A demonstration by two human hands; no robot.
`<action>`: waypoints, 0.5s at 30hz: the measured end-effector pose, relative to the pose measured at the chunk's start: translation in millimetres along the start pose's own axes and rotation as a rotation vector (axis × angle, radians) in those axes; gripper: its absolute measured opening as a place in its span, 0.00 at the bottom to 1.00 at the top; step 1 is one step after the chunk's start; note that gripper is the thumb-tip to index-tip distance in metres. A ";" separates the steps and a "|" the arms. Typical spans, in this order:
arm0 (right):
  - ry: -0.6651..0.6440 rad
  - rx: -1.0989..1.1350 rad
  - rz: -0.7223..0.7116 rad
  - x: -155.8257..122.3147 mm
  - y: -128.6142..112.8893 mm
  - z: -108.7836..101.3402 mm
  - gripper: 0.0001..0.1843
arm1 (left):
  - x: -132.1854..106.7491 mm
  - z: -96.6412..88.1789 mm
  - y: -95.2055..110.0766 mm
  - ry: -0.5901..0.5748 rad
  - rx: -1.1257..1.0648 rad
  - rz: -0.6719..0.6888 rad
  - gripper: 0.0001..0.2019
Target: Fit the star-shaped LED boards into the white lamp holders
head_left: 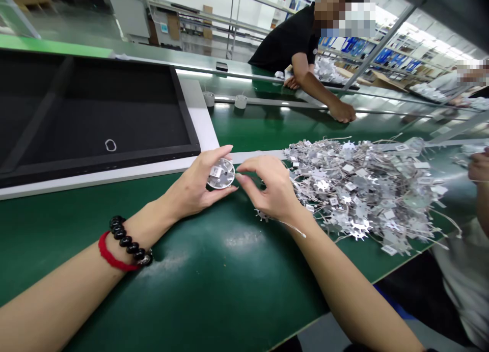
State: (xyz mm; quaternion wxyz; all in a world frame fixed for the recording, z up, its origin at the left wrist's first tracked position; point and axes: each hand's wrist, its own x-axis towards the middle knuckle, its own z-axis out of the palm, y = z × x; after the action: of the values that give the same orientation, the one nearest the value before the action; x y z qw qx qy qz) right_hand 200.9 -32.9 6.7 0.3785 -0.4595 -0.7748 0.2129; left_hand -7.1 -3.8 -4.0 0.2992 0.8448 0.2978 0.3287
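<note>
**Green Lanes Under White Workshop Light**

A long green table [214,286] runs across the room, its glossy top catching pale glare. On its left side lies a wide black framed panel [95,112] edged in white. Beyond it, a second green lane carries a metal rail [275,103]. Behind stand steel shelving racks [233,21] with cardboard boxes [208,28] and a grey cabinet [132,13] on a shiny pale floor [76,23]. Far right, blue bins [387,54] sit in strong white light.

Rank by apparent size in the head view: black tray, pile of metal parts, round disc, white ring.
1. black tray
2. pile of metal parts
3. round disc, though it is nearest the camera
4. white ring
</note>
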 end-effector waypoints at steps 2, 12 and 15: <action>-0.045 0.023 -0.008 -0.7 2.1 0.5 0.11 | -1.5 2.5 -0.6 -0.063 -0.057 -0.008 0.39; -0.172 0.173 0.104 -6.1 -0.5 13.4 0.24 | -5.1 4.9 -3.9 -0.175 -0.108 -0.063 0.44; -0.113 0.127 0.100 -5.6 -0.2 10.7 0.23 | -4.7 6.0 -1.4 -0.149 -0.154 -0.088 0.43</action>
State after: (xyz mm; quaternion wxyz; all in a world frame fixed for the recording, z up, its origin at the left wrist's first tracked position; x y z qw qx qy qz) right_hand 194.0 -37.7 -2.0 0.3515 -0.4600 -0.7558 0.3061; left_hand -6.0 -8.0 -10.4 0.3984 0.8276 0.2854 0.2737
